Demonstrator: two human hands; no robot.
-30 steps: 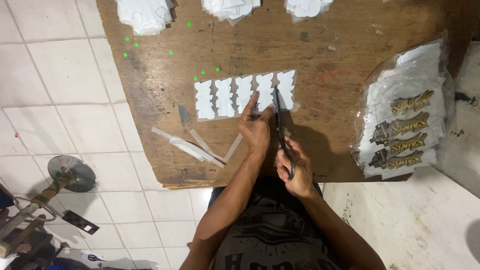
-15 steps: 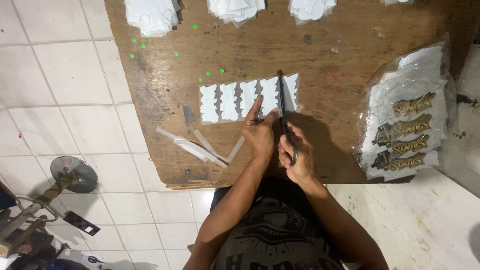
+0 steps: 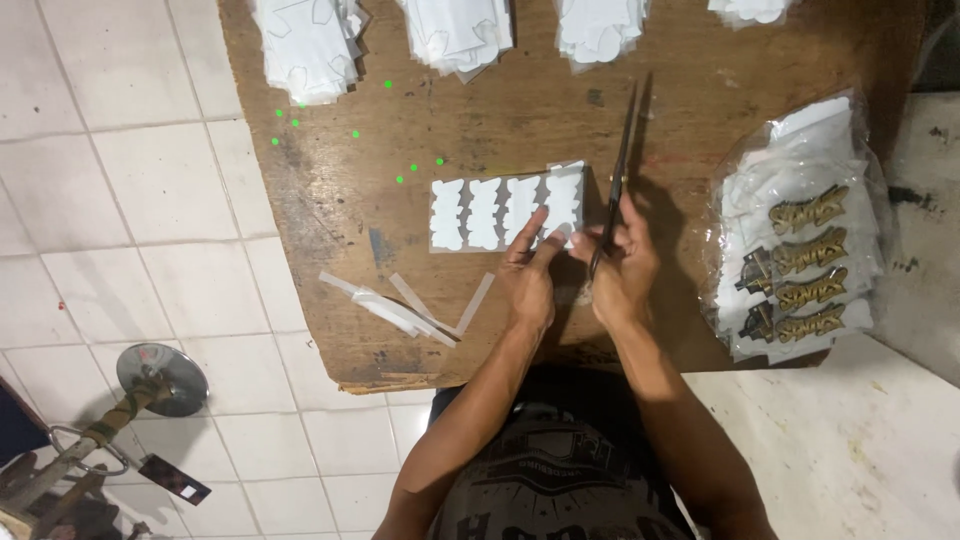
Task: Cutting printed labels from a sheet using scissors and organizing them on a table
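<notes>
On the far left, a round metal disc [image 3: 162, 378] is lying on the white tiled floor [image 3: 120, 190]. Thin clear plastic strips [image 3: 400, 305] are lying on the brown wooden board [image 3: 700, 70], left of the middle. Just above them, a white strip of sticker shapes [image 3: 495, 213] is lying flat in the middle of the picture. Its long side is running left to right. The left hand [image 3: 530, 280] is pressing down on the strip's right end, with its fingers stretched out flat. Just beside it, the right hand [image 3: 625, 265] is curling its fingers tight around the handles of long dark scissors [image 3: 618, 170]. The scissors are pointing up toward the top of the picture, and the blades are looking closed. On the right, a clear plastic bag of gold badges on white cards [image 3: 800, 250] is resting near the board's edge. Stacks of white cut paper shapes [image 3: 455, 30] are sitting along the top.
</notes>
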